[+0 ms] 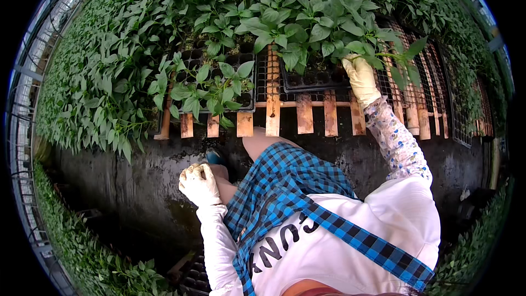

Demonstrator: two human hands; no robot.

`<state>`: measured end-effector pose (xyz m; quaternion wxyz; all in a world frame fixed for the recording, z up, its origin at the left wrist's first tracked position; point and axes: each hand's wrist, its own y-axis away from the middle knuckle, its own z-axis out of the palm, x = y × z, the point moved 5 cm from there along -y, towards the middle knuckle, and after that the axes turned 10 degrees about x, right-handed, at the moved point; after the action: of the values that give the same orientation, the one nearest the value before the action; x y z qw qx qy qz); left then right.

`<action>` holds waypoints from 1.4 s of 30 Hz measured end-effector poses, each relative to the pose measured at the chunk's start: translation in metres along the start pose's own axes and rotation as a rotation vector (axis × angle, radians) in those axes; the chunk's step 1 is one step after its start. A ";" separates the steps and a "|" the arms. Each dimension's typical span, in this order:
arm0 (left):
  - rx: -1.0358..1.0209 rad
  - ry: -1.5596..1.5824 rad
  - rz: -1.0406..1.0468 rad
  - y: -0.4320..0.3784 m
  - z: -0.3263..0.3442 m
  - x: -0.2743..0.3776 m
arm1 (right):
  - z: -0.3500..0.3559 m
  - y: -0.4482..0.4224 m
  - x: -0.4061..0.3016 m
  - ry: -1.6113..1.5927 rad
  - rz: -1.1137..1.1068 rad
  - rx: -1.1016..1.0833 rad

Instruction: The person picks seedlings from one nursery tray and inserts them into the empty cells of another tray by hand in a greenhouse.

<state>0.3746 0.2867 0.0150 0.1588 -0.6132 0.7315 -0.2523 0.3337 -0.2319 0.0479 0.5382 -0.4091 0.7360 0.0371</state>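
Observation:
My right hand (361,78), in a pale rubber glove, is at the right front corner of a black plastic seedling tray (316,87). Its fingers are closed round the stem of a leafy seedling (400,57) that leans out to the right. Leafy seedlings fill the back of that tray, while cells show along its front. My left hand (199,183), gloved too, hangs over the dark floor beside my leg with fingers curled; nothing shows in it. Ahead of it lies another black cell tray (246,105) with a few seedlings (213,90) and several cells without plants.
Wooden slats (273,115) carry the trays and stick out at the front edge. Black mesh trays (390,86) lie to the right. Dense seedlings (107,61) cover the bench left and behind. Dark wet floor (123,181) runs below, with more plants (82,230) behind me.

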 end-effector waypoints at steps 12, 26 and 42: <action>-0.035 -0.027 -0.091 0.010 -0.009 -0.020 | 0.039 -0.031 0.032 0.839 -0.181 -0.152; 0.031 0.085 -0.133 -0.005 -0.016 -0.013 | 0.045 0.051 -0.032 -0.074 -0.154 -0.050; 0.019 0.102 -0.209 -0.016 -0.015 -0.025 | 0.448 -0.113 -0.133 0.477 -0.250 -0.205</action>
<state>0.3848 0.3117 0.0342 0.0997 -0.6710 0.6683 -0.3053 0.7589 -0.0110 0.0136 0.3060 -0.5462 0.7780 -0.0525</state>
